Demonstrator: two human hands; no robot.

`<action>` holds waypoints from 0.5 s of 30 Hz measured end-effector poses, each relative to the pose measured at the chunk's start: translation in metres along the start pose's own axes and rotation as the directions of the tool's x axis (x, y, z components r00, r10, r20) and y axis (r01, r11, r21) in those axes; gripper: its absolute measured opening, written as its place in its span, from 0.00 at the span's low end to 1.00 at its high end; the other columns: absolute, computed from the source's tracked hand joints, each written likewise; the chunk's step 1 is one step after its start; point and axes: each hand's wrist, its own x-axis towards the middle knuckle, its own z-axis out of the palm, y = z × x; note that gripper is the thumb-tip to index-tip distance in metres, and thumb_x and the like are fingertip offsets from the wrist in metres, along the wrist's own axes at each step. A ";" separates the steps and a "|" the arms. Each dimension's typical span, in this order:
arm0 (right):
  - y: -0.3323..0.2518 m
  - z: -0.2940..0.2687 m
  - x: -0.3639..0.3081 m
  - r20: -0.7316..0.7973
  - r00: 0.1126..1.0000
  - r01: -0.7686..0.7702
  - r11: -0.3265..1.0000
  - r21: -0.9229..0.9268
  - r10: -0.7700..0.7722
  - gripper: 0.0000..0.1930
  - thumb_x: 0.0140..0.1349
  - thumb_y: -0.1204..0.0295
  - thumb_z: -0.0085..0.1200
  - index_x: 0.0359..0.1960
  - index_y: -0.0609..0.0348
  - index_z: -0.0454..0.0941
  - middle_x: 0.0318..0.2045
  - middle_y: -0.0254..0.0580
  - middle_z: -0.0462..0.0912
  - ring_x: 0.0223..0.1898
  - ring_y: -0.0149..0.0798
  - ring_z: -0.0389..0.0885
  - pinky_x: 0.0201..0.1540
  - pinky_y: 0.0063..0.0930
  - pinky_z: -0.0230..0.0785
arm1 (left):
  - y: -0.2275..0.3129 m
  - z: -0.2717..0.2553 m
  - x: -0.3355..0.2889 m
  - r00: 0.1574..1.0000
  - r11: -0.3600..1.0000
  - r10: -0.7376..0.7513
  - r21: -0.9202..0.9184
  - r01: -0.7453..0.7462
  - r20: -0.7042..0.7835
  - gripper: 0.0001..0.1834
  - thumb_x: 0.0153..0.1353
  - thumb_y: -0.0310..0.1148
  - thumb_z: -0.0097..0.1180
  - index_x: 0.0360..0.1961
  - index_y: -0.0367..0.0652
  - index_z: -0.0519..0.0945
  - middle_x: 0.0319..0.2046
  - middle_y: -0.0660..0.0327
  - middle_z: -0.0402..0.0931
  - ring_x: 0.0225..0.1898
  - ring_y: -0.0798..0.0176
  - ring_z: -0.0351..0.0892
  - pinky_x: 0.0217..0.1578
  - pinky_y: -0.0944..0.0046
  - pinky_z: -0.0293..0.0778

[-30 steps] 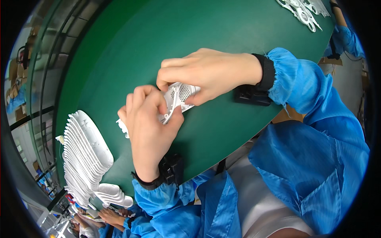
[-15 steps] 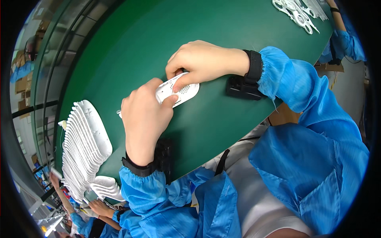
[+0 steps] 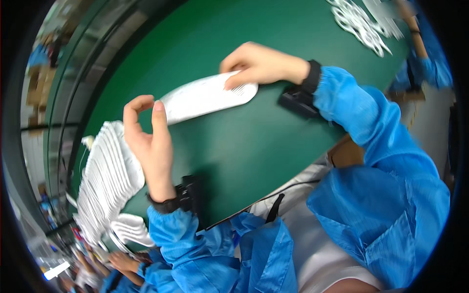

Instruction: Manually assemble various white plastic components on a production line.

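White panels are packed into a dense slanting stack (image 3: 105, 180) at the left of the green tabletop (image 3: 234, 156). Near its lower end, a co-worker's hand (image 3: 124, 262) is seen, and shorter curved white pieces (image 3: 131, 229) are nested just beside the stack. Farther right, the left hand (image 3: 150, 140) is held with thumb and index finger curved and spread apart; whether the long white panel (image 3: 198, 100) is touched by the thumb cannot be told. That panel, blurred, is held over the middle of the tabletop between the two hands. Its right, perforated end is pinched by the right hand (image 3: 256, 63), the thumb laid on the face and the other fingertips hidden. At the upper right, openwork white frames (image 3: 359, 27) are heaped, with another person's forearm (image 3: 417, 41) seen beyond.
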 end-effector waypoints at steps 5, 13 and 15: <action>0.040 -0.062 0.027 -0.308 0.920 -0.220 0.970 0.102 0.241 0.13 0.62 0.68 0.59 0.40 0.67 0.80 0.29 0.41 0.85 0.29 0.26 0.82 0.30 0.22 0.73 | -0.026 0.034 -0.011 0.970 0.912 -0.112 -0.364 0.187 0.216 0.04 0.63 0.27 0.57 0.34 0.37 0.76 0.29 0.67 0.72 0.32 0.74 0.69 0.36 0.72 0.67; 0.037 -0.071 0.066 -0.666 0.644 -0.309 0.924 0.224 0.377 0.24 0.60 0.63 0.59 0.54 0.65 0.71 0.38 0.45 0.83 0.24 0.30 0.79 0.27 0.27 0.73 | -0.051 0.055 -0.017 0.948 0.944 -0.144 -0.248 0.218 0.285 0.07 0.63 0.27 0.56 0.29 0.36 0.76 0.21 0.70 0.69 0.20 0.78 0.59 0.21 0.74 0.57; 0.030 -0.091 0.027 -0.686 0.642 -0.332 0.931 0.154 0.343 0.21 0.59 0.64 0.58 0.51 0.65 0.73 0.37 0.45 0.83 0.27 0.33 0.81 0.29 0.29 0.74 | -0.043 0.060 -0.015 0.935 0.953 -0.155 -0.200 0.226 0.320 0.06 0.61 0.26 0.57 0.28 0.35 0.76 0.20 0.68 0.67 0.20 0.76 0.60 0.21 0.72 0.57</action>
